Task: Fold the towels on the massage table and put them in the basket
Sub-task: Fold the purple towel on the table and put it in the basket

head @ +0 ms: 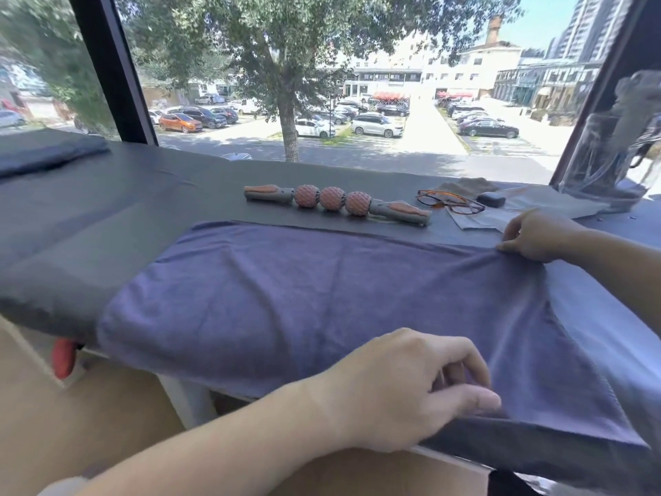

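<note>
Two hands on one purple towel (304, 298), spread flat over the grey massage table (107, 202). Left hand (411, 384) pinches the near edge, thumb against curled fingers; cloth runs away beyond and to both sides of it. Right hand (536, 236) pinches the far edge. Massage roller (336, 204) and glasses (449, 202) lie left of the right hand, just past the towel.

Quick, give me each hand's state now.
Left hand: pinching the towel's near edge.
Right hand: pinching the towel's far corner.
</note>
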`<state>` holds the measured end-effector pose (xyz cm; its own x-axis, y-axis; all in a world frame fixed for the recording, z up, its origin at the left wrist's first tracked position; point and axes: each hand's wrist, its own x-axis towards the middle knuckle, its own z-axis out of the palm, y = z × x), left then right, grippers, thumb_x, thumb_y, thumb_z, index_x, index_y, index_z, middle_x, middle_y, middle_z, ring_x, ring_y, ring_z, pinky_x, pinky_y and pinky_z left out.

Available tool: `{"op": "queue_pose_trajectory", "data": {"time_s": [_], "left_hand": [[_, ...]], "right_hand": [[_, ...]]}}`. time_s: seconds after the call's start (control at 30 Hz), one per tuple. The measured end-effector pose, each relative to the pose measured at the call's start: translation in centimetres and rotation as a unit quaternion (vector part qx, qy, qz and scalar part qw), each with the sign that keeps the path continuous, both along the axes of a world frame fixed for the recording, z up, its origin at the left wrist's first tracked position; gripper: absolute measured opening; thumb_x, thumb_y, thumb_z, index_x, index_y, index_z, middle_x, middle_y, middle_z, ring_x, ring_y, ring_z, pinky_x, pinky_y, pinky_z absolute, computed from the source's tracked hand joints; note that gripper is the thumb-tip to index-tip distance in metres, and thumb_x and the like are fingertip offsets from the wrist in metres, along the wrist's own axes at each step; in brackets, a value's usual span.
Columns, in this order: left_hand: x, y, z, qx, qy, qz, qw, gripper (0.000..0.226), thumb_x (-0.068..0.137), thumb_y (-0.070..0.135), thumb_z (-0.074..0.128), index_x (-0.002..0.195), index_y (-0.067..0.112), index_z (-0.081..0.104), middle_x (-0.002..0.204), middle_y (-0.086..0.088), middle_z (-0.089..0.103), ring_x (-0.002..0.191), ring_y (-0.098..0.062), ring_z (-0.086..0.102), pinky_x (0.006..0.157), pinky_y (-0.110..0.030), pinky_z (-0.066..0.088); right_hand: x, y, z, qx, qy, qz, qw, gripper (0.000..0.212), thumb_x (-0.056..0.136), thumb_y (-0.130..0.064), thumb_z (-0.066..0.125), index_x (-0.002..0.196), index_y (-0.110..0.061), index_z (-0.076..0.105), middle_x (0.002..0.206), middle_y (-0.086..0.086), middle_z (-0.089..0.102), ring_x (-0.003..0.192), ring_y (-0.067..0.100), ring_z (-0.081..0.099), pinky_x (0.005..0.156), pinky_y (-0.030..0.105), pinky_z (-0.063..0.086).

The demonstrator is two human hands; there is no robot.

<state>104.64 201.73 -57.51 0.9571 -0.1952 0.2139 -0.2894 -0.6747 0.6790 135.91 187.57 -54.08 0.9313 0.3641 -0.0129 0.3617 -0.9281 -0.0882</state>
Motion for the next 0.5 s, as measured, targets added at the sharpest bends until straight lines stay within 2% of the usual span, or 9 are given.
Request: {"op": "queue_pose_trajectory", "data": {"time_s": [0.07,0.1,0.17,0.2,0.27,0.33,0.4,0.5], "left_hand": [[0.4,1.9,0.1,-0.045,-0.038,0.048,0.997,0.012,0.097,0.031,0.064,0.102,0.022,0.07,0.092,0.009,0.071,0.084,-0.003,0.063,0.084,-0.027,0.051],[0.8,3.5,0.1,-0.043,-0.068,0.094,0.992,0.013,0.098,0.03,0.063,0.105,0.023,0.07,0.1,0.011,0.072,0.094,-0.001,0.064,0.091,-0.027,0.049],[1.8,8.2,0.0,0.032,-0.08,0.206,0.975,0.024,0.1,0.035,0.058,0.121,0.025,0.066,0.124,0.012,0.067,0.12,-0.003,0.056,0.108,-0.028,0.039],[2.2,11.0,-0.2,0.096,-0.044,0.259,0.96,0.035,0.101,0.041,0.053,0.133,0.027,0.06,0.139,0.01,0.059,0.134,-0.007,0.047,0.115,-0.029,0.032],[2.3,16.9,-1.2,0.204,0.08,0.333,0.917,0.06,0.1,0.057,0.041,0.152,0.029,0.038,0.162,0.005,0.033,0.151,-0.014,0.022,0.123,-0.035,0.016],[1.7,22.2,-2.3,0.246,0.163,0.37,0.881,0.074,0.095,0.07,0.03,0.159,0.033,0.022,0.168,0.008,0.013,0.155,-0.015,0.007,0.125,-0.041,0.005],[1.3,26.2,-2.8,0.232,0.178,0.414,0.862,0.078,0.094,0.074,0.028,0.159,0.032,0.021,0.168,0.008,0.01,0.155,-0.015,0.006,0.125,-0.043,0.003],[2.1,29.5,-2.7,0.244,0.199,0.446,0.838,0.082,0.094,0.075,0.026,0.16,0.028,0.018,0.169,0.005,0.008,0.155,-0.017,0.006,0.125,-0.044,0.003]], "right_hand": [[-0.7,0.7,0.2,-0.067,-0.071,0.011,0.995,0.014,0.093,-0.038,0.066,0.088,-0.025,0.068,0.11,0.006,0.07,0.098,0.028,0.062,0.074,0.031,0.051],[-1.2,1.3,0.2,-0.065,-0.119,0.026,0.99,0.012,0.094,-0.035,0.063,0.1,-0.026,0.069,0.119,0.006,0.067,0.107,0.029,0.06,0.082,0.035,0.051],[-2.8,3.3,-0.1,0.013,-0.171,0.094,0.981,0.029,0.096,-0.035,0.059,0.124,-0.03,0.063,0.138,0.006,0.058,0.127,0.03,0.051,0.098,0.041,0.046],[-4.2,4.5,-0.5,0.065,-0.169,0.149,0.972,0.036,0.098,-0.039,0.056,0.133,-0.032,0.059,0.146,0.004,0.052,0.135,0.028,0.045,0.106,0.042,0.04],[-6.8,6.9,-1.6,0.1,-0.111,0.271,0.951,0.049,0.098,-0.054,0.047,0.144,-0.036,0.049,0.156,-0.005,0.041,0.146,0.019,0.032,0.119,0.039,0.027],[-8.8,8.4,-3.3,0.044,0.0,0.332,0.942,0.066,0.092,-0.07,0.034,0.153,-0.042,0.034,0.163,-0.014,0.023,0.153,0.01,0.015,0.124,0.03,0.01],[-8.8,9.0,-4.3,-0.011,0.072,0.333,0.94,0.08,0.083,-0.079,0.022,0.156,-0.047,0.018,0.165,-0.019,0.007,0.153,0.004,0.0,0.124,0.027,0.0],[-7.4,9.9,-3.7,-0.02,0.092,0.306,0.947,0.075,0.09,-0.073,0.025,0.157,-0.043,0.013,0.166,-0.018,0.005,0.153,0.005,-0.002,0.123,0.027,-0.002]]}}
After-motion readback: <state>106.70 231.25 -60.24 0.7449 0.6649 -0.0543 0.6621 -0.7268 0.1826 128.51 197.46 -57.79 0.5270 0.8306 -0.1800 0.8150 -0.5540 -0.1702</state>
